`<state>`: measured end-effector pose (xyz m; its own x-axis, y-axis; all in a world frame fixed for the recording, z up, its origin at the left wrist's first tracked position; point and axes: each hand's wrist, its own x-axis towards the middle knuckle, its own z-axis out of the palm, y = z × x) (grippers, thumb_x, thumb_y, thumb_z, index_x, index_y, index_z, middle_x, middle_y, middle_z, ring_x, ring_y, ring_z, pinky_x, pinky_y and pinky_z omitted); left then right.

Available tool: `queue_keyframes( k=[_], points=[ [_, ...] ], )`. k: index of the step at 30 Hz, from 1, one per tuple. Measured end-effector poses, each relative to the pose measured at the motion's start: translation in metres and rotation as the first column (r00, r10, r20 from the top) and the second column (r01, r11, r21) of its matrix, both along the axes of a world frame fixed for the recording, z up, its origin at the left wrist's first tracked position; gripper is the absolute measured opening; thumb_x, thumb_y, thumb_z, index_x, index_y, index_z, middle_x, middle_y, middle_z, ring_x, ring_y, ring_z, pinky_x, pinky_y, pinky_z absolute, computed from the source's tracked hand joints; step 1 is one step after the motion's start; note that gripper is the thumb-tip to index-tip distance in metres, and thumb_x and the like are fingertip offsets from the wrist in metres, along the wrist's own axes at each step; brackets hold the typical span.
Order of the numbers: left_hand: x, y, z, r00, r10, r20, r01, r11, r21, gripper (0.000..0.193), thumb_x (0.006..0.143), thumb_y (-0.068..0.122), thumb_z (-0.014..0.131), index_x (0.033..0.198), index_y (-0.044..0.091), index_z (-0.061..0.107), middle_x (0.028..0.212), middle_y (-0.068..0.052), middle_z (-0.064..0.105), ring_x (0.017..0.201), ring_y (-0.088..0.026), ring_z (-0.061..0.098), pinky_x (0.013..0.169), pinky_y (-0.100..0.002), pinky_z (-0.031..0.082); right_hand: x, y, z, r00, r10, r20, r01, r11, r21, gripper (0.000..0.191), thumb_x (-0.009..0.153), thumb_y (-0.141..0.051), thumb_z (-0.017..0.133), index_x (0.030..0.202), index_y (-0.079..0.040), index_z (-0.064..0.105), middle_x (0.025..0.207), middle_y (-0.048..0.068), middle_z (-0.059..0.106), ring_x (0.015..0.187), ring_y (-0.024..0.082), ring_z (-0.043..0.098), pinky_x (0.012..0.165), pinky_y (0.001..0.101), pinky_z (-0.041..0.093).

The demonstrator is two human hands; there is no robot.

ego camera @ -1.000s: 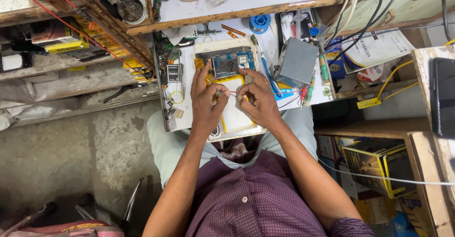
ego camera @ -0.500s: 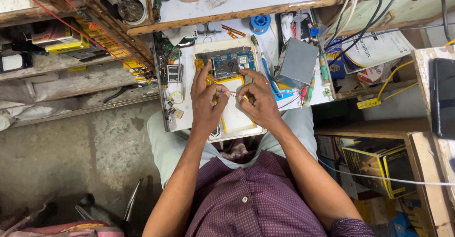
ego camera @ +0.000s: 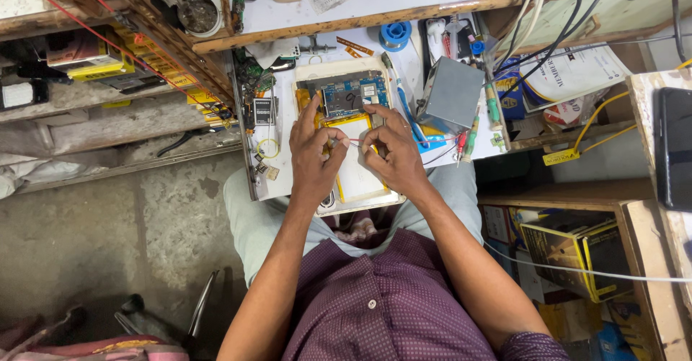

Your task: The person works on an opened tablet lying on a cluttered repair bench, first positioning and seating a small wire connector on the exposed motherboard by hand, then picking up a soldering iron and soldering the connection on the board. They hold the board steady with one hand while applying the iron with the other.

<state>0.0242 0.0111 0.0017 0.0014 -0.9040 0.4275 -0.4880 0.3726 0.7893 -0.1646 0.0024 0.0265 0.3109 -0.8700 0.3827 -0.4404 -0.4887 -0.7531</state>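
Observation:
An opened tablet lies on a white board across my lap, its blue circuit board at the far end and a silver battery with yellow tape below it. My left hand and my right hand hover over the battery, fingertips pinched on the two ends of a thin red wire stretched between them.
A grey metal box stands right of the tablet, with screwdrivers and a blue solder spool near it. A cluttered wooden bench runs across the top. Shelves lie left, cardboard boxes right. Concrete floor is at the lower left.
Both hands keep their place over the tablet. Only the fingers have shifted slightly on the red wire.

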Motion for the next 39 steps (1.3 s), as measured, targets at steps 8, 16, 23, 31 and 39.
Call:
queue_keyframes(
  k=[8, 16, 23, 31, 39],
  points=[
    [-0.0014, -0.0002, 0.001, 1.0, 0.007, 0.017, -0.008, 0.999, 0.046, 0.01, 0.093, 0.018, 0.073, 0.096, 0.009, 0.072, 0.161, -0.019, 0.045, 0.153, -0.04, 0.033, 0.125, -0.054, 0.02, 0.0005, -0.0006, 0.0014, 1.0, -0.009, 0.0, 0.009, 1.0, 0.021, 0.01, 0.085, -0.006, 0.071, 0.089, -0.004, 0.063, 0.147, 0.016, 0.055, 0.128, 0.031, 0.059, 0.127, 0.0542, 0.025],
    [-0.0008, 0.0012, 0.0017, 1.0, 0.004, 0.021, -0.005, 0.997, 0.074, 0.01, 0.095, 0.019, 0.072, 0.095, 0.009, 0.071, 0.159, -0.019, 0.047, 0.154, -0.041, 0.031, 0.124, -0.054, 0.019, 0.0012, -0.0006, 0.0015, 1.0, -0.009, -0.013, 0.009, 1.0, 0.007, 0.01, 0.084, -0.006, 0.072, 0.088, -0.003, 0.062, 0.147, 0.016, 0.055, 0.131, 0.034, 0.056, 0.126, 0.0541, 0.026],
    [-0.0006, 0.0012, 0.0032, 1.0, -0.007, -0.006, 0.007, 0.997, 0.072, 0.01, 0.094, 0.018, 0.072, 0.094, 0.008, 0.071, 0.162, -0.019, 0.043, 0.154, -0.041, 0.03, 0.125, -0.054, 0.018, 0.0009, 0.0, 0.0028, 1.0, -0.003, -0.006, 0.003, 1.0, 0.013, 0.01, 0.084, -0.006, 0.072, 0.088, -0.004, 0.063, 0.147, 0.016, 0.055, 0.13, 0.033, 0.057, 0.126, 0.0547, 0.025],
    [-0.0012, -0.0006, 0.0059, 1.0, 0.0, 0.015, -0.001, 0.998, 0.058, 0.009, 0.094, 0.017, 0.073, 0.093, 0.008, 0.071, 0.161, -0.019, 0.045, 0.155, -0.041, 0.028, 0.125, -0.055, 0.018, 0.0008, -0.001, 0.0059, 1.0, -0.009, -0.016, 0.01, 1.0, 0.028, 0.009, 0.084, -0.006, 0.071, 0.088, -0.004, 0.063, 0.147, 0.015, 0.055, 0.126, 0.029, 0.059, 0.127, 0.0557, 0.024],
    [-0.0016, 0.0003, 0.0081, 1.0, 0.003, 0.014, -0.004, 0.998, 0.063, 0.009, 0.094, 0.018, 0.073, 0.094, 0.008, 0.071, 0.159, -0.02, 0.046, 0.155, -0.041, 0.029, 0.124, -0.054, 0.018, -0.0011, -0.002, 0.0087, 1.0, 0.002, -0.012, -0.002, 1.0, 0.011, 0.01, 0.084, -0.006, 0.071, 0.089, -0.004, 0.062, 0.147, 0.016, 0.055, 0.129, 0.032, 0.058, 0.127, 0.056, 0.024]
  ],
)
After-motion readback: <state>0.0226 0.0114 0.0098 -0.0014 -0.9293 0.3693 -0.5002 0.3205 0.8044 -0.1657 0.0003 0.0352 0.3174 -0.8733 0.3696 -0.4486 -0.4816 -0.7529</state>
